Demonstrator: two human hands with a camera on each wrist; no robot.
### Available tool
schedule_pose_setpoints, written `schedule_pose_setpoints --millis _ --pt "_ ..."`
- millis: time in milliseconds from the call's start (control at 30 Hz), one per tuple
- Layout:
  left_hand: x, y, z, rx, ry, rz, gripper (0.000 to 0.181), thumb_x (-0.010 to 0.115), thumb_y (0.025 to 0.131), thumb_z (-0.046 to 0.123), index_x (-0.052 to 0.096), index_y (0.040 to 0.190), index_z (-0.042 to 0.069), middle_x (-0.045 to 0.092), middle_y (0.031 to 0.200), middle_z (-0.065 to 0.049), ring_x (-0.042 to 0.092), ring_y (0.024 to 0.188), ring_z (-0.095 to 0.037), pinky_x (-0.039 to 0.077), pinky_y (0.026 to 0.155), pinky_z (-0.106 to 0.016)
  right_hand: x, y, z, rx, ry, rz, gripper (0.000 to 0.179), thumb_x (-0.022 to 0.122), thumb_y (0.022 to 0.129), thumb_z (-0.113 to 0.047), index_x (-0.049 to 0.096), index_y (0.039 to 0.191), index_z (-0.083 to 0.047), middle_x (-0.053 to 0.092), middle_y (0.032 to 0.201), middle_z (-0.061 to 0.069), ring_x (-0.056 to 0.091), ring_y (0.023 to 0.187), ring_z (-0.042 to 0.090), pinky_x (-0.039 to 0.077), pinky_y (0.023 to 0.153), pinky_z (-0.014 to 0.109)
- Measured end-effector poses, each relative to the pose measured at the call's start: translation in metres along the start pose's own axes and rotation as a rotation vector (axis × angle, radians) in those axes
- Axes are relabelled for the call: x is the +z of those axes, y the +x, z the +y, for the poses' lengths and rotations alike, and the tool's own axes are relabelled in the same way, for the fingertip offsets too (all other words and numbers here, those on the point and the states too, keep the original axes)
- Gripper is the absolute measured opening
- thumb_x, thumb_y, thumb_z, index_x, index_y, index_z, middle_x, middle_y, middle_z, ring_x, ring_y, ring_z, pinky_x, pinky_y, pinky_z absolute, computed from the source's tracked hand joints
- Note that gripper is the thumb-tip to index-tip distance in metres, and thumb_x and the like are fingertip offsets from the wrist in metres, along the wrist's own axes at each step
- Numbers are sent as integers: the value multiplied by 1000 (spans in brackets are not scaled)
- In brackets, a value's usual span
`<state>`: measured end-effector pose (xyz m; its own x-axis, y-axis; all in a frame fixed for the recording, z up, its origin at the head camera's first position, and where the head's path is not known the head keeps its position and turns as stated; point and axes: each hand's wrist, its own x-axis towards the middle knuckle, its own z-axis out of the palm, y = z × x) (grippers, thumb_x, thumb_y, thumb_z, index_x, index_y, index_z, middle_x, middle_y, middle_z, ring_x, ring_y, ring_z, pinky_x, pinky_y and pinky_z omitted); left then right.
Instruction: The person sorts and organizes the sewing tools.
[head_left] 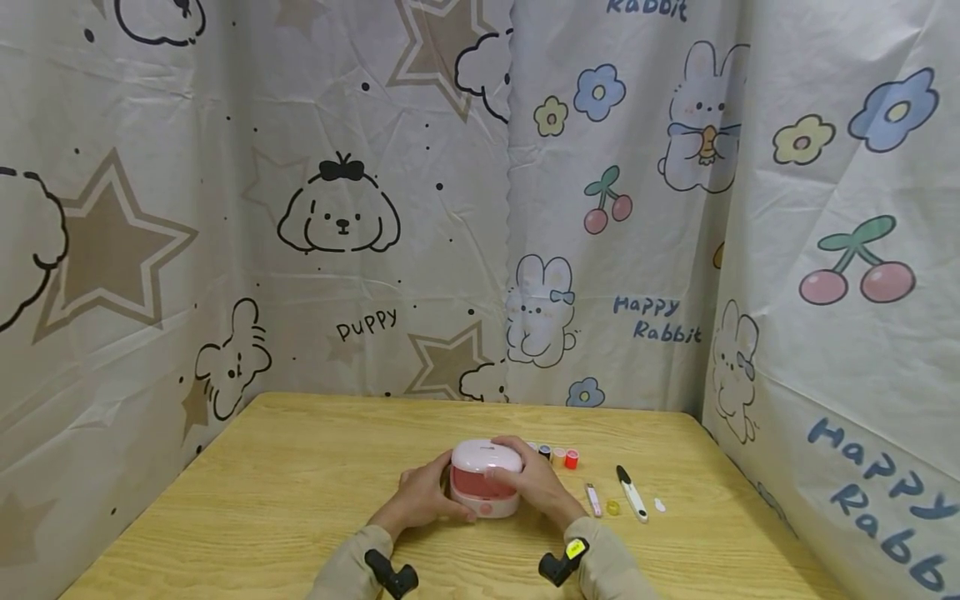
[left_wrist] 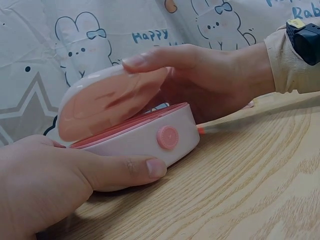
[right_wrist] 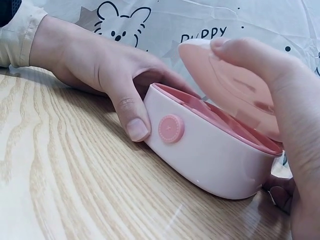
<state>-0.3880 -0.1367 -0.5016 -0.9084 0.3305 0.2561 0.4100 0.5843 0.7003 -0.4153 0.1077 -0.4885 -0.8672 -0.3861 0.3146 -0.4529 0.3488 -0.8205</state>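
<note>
A small white oval box with a pink inside stands on the wooden table, and a round pink button sits on its front. Its hinged lid is raised partway, its pink underside facing forward. My left hand grips the left end of the box, thumb along the front wall in the left wrist view. On the other side my right hand holds the lid, its thumb at the lid's front edge. Some right fingers are hidden behind the box. What lies inside cannot be made out.
Several thread spools, among them a red spool, stand behind and right of the box. Further right lie a slim pink-and-white tool, a yellow ring-like piece, a black-and-white tool and a small white piece. Printed curtains surround the table.
</note>
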Motion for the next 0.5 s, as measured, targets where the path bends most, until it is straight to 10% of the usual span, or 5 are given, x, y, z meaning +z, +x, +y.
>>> schedule_pose_setpoints --millis 500 --pt "-1 1 1 -4 1 -11 115 96 68 49 40 158 6 55 150 -11 52 133 -33 25 94 -57 2 5 -5 69 60 50 57 72 93 -51 61 138 -17 65 128 8 59 113 25 45 97 44"
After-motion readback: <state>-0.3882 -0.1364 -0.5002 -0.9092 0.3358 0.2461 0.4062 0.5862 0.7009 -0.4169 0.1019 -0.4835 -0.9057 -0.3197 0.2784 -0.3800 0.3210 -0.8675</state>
